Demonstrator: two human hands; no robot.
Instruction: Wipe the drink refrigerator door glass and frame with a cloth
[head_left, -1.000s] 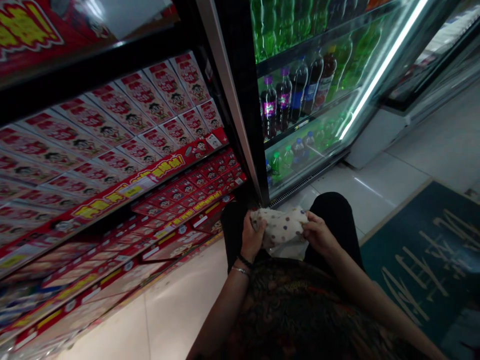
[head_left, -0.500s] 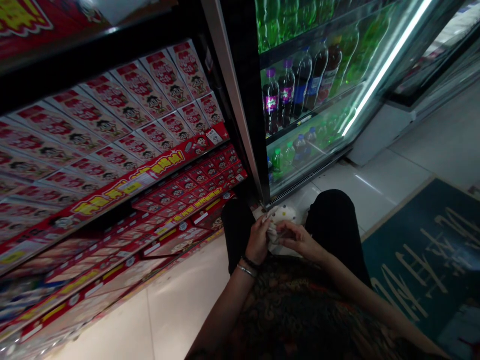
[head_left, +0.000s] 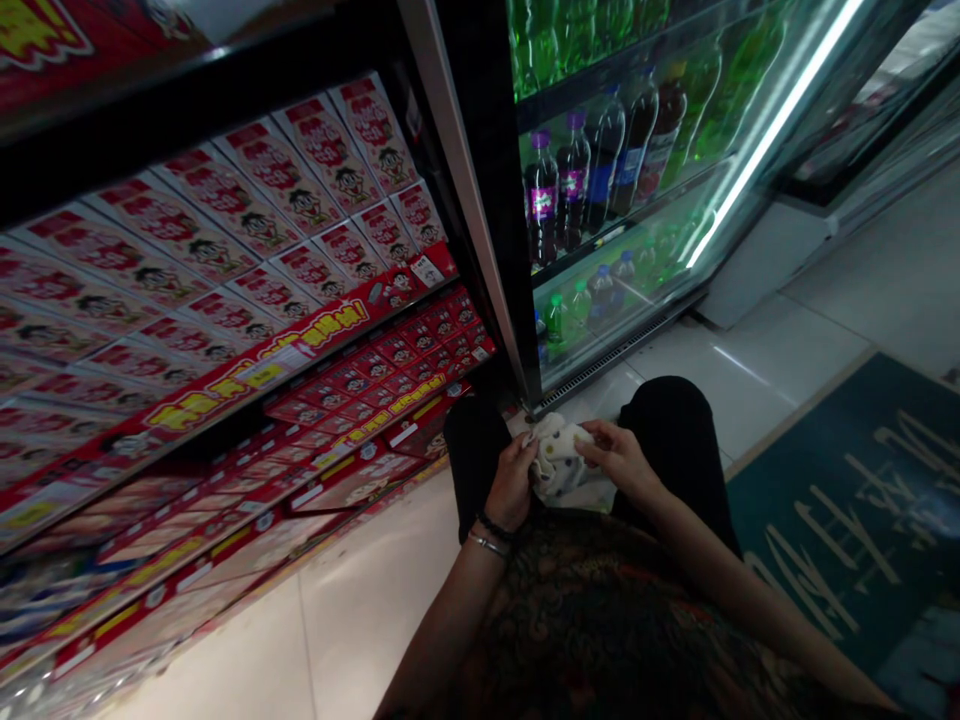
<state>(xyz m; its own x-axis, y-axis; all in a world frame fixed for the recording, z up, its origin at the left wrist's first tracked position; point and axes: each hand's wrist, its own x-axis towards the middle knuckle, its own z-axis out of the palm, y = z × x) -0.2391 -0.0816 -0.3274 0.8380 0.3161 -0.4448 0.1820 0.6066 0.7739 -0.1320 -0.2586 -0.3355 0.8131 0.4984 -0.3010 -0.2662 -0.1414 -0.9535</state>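
Spotted white cloth (head_left: 556, 468), one, crumpled; located between the hands. Left hand (head_left: 515, 480): closed on its left edge. Right hand (head_left: 616, 455): pinching its right side. Step, as judged: two-handed arranging; next move calls for a steady pinch, fabric seeming limp. Orientation: bunched, long axis unclear in dim light.

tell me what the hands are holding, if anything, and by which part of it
A crumpled white spotted cloth: the left hand grips its left side, and the right hand pinches its upper right part.
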